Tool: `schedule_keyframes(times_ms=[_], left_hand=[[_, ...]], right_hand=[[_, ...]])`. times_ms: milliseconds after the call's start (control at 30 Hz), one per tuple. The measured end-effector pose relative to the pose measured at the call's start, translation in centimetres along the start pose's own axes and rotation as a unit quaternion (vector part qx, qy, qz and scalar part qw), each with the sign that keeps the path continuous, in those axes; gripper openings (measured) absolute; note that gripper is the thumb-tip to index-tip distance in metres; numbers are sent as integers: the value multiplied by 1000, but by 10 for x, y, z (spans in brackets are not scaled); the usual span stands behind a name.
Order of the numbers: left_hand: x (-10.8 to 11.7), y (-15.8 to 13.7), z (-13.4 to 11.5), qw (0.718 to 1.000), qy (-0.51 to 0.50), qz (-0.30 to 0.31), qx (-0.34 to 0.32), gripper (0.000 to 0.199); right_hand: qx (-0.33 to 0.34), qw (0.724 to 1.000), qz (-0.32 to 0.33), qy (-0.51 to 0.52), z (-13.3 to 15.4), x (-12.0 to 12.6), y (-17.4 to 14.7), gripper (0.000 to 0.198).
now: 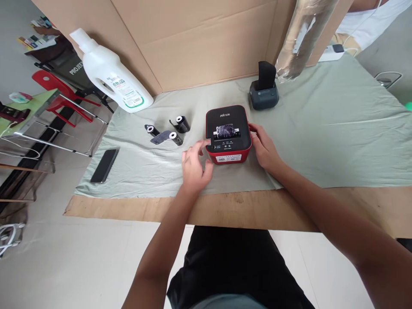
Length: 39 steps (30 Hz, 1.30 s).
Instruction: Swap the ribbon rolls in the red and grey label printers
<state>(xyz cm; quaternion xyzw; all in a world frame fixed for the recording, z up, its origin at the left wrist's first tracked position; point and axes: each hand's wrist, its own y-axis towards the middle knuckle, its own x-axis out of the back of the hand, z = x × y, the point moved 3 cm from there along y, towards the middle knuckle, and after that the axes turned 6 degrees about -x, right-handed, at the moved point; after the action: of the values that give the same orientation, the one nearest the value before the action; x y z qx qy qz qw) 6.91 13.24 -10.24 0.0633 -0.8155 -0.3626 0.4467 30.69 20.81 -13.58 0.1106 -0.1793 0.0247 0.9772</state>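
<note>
A small box-shaped machine point(229, 115), black on top and red around the sides, sits upright on the cloth. A crinkled dark strip point(225, 130) shows in the slot on its top, and a white label point(229, 158) is on its front. My left hand point(195, 167) touches the machine's front left corner with the index finger, its thumb apart. Against the right side, my right hand point(265, 148) grips the machine with thumb and fingers; some fingertips are hidden. Several black ribbon rolls point(182, 124) with white cores lie to the left, one partly unwound point(175, 138).
A white jug-like bottle point(112, 77) stands at back left, before a cardboard panel point(206, 38). A dark device with a raised flap point(264, 92) stands behind the machine. A phone point(104, 165) lies front left. Bare wood point(238, 208) edges the table. Someone sits at back right.
</note>
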Motion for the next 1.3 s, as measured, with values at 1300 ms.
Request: schedule_keyframes(times_ms=[1300], left_hand=[[-32, 111, 36, 930, -270, 203, 142, 19]], right_hand=[[49, 997, 6, 57, -9, -2, 5, 68]])
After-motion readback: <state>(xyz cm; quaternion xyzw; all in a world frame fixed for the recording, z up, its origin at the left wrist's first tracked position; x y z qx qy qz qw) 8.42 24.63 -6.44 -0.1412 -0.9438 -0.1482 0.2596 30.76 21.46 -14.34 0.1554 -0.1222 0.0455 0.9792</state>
